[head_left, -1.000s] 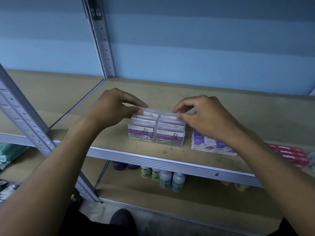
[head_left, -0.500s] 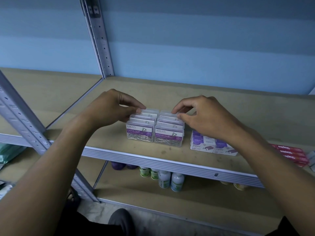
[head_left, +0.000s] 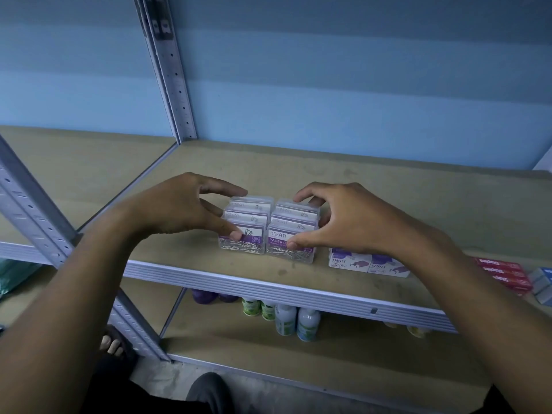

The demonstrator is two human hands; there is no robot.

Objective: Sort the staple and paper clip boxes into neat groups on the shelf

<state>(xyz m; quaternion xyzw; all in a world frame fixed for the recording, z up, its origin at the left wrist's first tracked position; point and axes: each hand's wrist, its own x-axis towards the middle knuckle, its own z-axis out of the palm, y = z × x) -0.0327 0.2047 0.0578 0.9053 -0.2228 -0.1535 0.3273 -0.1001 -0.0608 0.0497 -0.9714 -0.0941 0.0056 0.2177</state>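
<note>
Several clear paper clip boxes with purple labels stand in two tight rows near the front of the shelf [head_left: 388, 210]. My left hand [head_left: 179, 209] grips the left row [head_left: 251, 218], thumb on the front box and fingers curled over the back one. The right row [head_left: 294, 224] is gripped the same way by my right hand [head_left: 346, 222]. White and purple staple boxes [head_left: 369, 264] lie flat just right of the rows, partly hidden under my right wrist. Red staple boxes [head_left: 504, 274] sit farther right.
A blue and white box [head_left: 543, 282] sits at the right edge. Grey perforated uprights [head_left: 170, 70] rise at the back left and front left. Small bottles [head_left: 286, 318] stand on the lower shelf. Behind the rows there is bare shelf board up to the blue wall.
Both thumbs have come down from the back boxes onto the fronts of the front boxes, so each hand now spans its whole row. The boxes stay in place.
</note>
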